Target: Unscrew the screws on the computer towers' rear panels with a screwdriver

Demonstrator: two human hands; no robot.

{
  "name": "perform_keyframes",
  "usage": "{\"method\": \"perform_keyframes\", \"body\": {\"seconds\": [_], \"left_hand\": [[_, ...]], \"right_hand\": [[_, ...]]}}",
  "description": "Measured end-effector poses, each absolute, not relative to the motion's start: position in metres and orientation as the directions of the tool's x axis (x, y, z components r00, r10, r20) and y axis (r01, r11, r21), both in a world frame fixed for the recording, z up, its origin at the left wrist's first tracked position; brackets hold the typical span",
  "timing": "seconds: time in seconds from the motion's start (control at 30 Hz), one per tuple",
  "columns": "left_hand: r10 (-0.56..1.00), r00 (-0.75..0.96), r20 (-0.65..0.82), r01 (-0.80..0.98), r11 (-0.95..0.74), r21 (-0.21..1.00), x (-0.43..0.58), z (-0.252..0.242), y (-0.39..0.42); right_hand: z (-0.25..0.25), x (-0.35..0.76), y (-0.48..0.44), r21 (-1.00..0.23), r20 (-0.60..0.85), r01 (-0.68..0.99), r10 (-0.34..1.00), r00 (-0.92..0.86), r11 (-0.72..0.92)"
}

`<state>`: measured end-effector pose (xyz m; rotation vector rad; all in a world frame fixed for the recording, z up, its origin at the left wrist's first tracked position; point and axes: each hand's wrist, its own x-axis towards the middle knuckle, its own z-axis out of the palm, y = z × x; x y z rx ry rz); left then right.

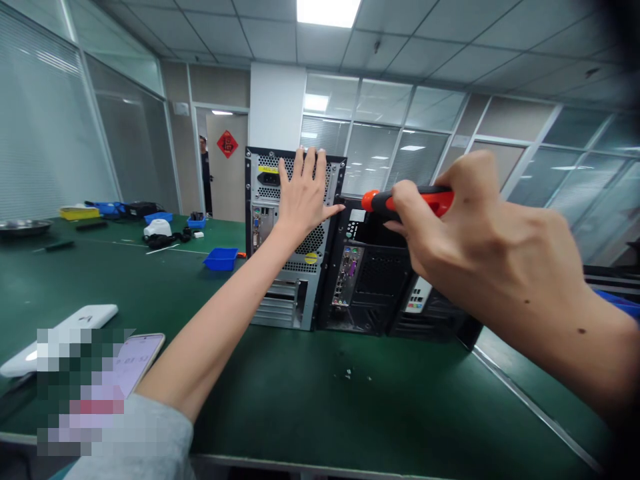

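My left hand (303,200) lies with fingers spread against the upper back panel of a grey computer case (285,313), which stands upright on the green table. My right hand (465,227) is wrapped round the handle of a red and black screwdriver (383,201), held sideways and pointing left. The tool's front end is near the case's right edge; whether its tip touches a screw I cannot tell. A black computer case (367,320) stands right beside the grey one, its ports facing me, and another black case (430,317) stands further right, partly behind my right hand.
A phone (143,357) and a white device (95,317) lie at the left, partly pixelated. Blue trays, including one near tray (221,259), a yellow tray (80,213) and a metal bowl (25,227) are further back. Small white scraps (349,373) lie before the cases. A person (205,177) stands at the doorway.
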<state>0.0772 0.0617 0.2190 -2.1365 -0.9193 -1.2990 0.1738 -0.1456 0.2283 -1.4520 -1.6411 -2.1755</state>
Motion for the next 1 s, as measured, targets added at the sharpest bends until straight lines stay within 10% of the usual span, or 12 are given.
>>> {"method": "perform_keyframes", "body": {"seconds": [0.6, 1.0], "left_hand": [[0.307, 0.325, 0.894, 0.712, -0.702, -0.018, 0.078, 0.221, 0.054], [0.306, 0.316, 0.898, 0.744, -0.668, -0.034, 0.08, 0.221, 0.056]], "right_hand": [[0.213, 0.171, -0.15, 0.459, 0.84, 0.809, 0.475, -0.261, -0.366], [0.208, 0.167, -0.15, 0.531, 0.826, 0.701, 0.476, -0.302, -0.476]]}}
